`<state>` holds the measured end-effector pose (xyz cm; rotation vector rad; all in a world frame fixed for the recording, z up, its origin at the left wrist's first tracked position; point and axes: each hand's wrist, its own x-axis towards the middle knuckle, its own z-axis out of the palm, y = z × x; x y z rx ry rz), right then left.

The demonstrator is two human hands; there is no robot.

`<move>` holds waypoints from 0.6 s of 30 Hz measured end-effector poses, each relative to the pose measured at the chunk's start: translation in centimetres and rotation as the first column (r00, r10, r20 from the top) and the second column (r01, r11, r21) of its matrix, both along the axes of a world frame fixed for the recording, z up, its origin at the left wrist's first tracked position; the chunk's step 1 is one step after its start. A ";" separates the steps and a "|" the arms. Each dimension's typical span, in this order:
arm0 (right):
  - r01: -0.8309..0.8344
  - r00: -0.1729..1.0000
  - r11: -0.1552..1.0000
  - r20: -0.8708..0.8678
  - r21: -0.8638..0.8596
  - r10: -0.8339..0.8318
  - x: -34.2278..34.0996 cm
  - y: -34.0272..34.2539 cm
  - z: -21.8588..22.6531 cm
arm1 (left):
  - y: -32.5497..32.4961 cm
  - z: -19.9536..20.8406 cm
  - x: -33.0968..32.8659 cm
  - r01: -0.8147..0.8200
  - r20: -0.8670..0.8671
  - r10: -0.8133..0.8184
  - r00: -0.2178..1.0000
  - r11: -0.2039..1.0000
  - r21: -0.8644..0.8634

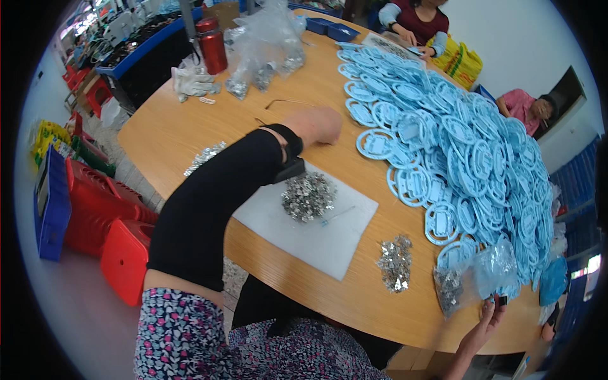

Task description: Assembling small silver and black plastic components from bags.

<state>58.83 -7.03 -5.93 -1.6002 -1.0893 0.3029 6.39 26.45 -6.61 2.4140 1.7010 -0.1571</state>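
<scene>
My left hand, at the end of a black-sleeved arm, hangs over the table beyond a white foam sheet. It is bent away from me, so its fingers are hidden. A heap of small silvery metal pieces lies on the sheet, with a thin tool beside it. At the lower right, my right hand has its fingers closed by a small black item and the edge of a clear plastic bag; what they grip is unclear. The bag contains metal pieces.
Light-blue plastic rings pile high on the right. Loose metal pieces lie near the front edge, others at left. At the back stand a red flask, gloves and clear bags. Two people sit across; red stools stand left.
</scene>
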 end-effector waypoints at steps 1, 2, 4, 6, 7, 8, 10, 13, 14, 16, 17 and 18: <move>-0.003 1.000 1.000 0.016 -0.004 0.003 0.2 -0.2 -0.2 | 0.3 -0.5 0.2 0.000 -0.026 0.000 1.000 1.000 0.000; -0.007 0.999 1.000 0.032 -0.005 0.007 0.7 -0.1 -0.4 | 0.7 -1.1 0.2 -0.002 -0.052 0.002 0.999 1.000 0.003; -0.048 0.999 0.999 0.017 0.012 0.048 1.2 0.1 -0.5 | 1.5 -3.0 -0.3 0.005 -0.028 -0.005 1.000 1.000 0.004; -0.035 0.999 0.999 0.018 0.000 0.035 0.5 0.0 -0.1 | 1.2 -2.6 -0.3 0.025 0.001 -0.025 1.000 1.000 -0.002; -0.043 0.999 0.999 0.017 0.008 0.043 0.2 0.1 0.0 | 1.2 -2.3 -0.3 0.010 -0.011 -0.010 1.000 0.997 -0.073; -0.035 0.999 0.999 0.001 0.023 0.035 -0.1 0.0 0.2 | 0.9 -1.9 -0.1 0.000 -0.023 -0.003 1.000 0.989 -0.145; -0.027 1.000 0.999 -0.015 0.041 0.028 -0.4 -0.1 0.8 | 0.4 -1.2 0.0 0.002 -0.025 -0.006 1.000 0.991 -0.134; -0.136 0.991 0.989 0.016 0.065 0.136 -1.0 0.2 1.7 | 0.4 -1.3 -0.1 -0.017 -0.051 0.011 0.999 0.992 -0.126; -0.129 0.991 0.990 0.034 0.063 0.127 -0.9 0.1 1.7 | 0.3 -1.2 -0.1 -0.037 -0.074 0.027 0.997 0.991 -0.129; -0.123 0.992 0.991 0.050 0.060 0.120 -0.9 0.0 1.7 | 0.3 -1.0 0.0 -0.039 -0.083 0.028 0.996 0.990 -0.135; -0.116 0.993 0.991 0.047 0.066 0.113 -0.9 0.1 1.6 | 0.2 -0.9 0.0 -0.040 -0.092 0.027 0.995 0.989 -0.142; -0.109 0.993 0.992 0.044 0.071 0.106 -1.0 0.1 1.6 | -0.1 -0.9 -0.1 -0.043 -0.093 0.030 0.995 0.989 -0.143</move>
